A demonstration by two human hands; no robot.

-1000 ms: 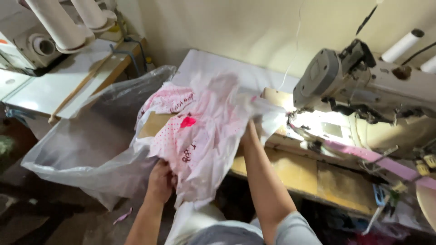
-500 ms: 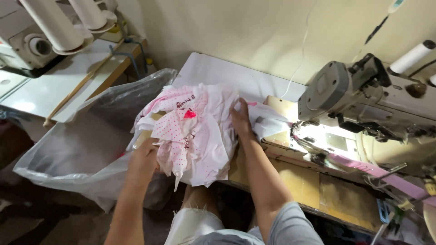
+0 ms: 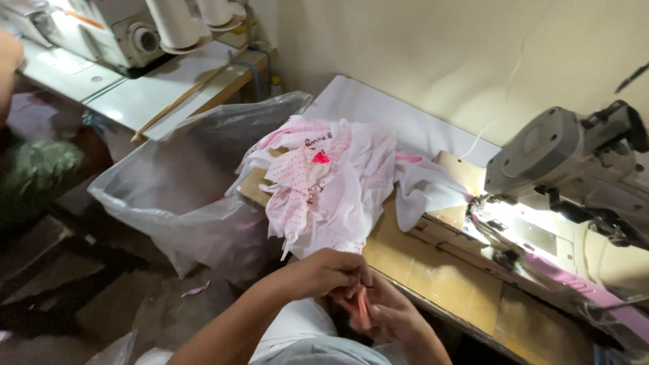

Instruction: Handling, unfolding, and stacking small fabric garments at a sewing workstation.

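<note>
A small pink strip (image 3: 363, 307) is being pinched between both hands just below the wooden table edge (image 3: 433, 270); the left hand (image 3: 324, 274) and right hand (image 3: 392, 314) are grasping it together. The pink-and-white fabric pile (image 3: 324, 189) is lying above, beside the sewing machine (image 3: 561, 169) and clear plastic bag (image 3: 182, 196).

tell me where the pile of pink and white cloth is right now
In the head view, the pile of cloth lies on the left end of the sewing table, between the clear plastic bag and the sewing machine.
</note>
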